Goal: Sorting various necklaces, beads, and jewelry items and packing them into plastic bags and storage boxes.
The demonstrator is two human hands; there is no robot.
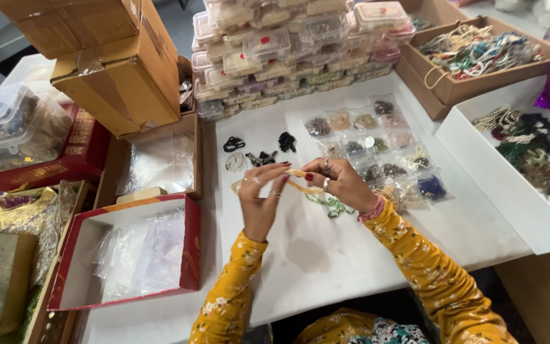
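**Beads and boxes on a white work table**

A white table [326,255] fills the view, crowded on every side with containers. Above its middle both hands meet: the left hand [261,197] and the right hand [342,185] each pinch an end of a pale beaded strand [302,181], fingers closed on it, held just off the surface. Directly under the strand lies a green beaded piece [329,205].

Behind the strand rises a stack of clear plastic boxes [294,48], each holding jewellery too small to make out. Right of the strand lie rows of small clear pouches [377,150] with beads in brown, green, cream and blue. Farther right, a white tray [510,191] holds dark and green bead strings, and behind it an open cardboard box [479,57] holds mixed necklaces. Left of the strand, a red-sided box [125,255] contains empty clear bags; behind that stand closed cardboard cartons [109,64].
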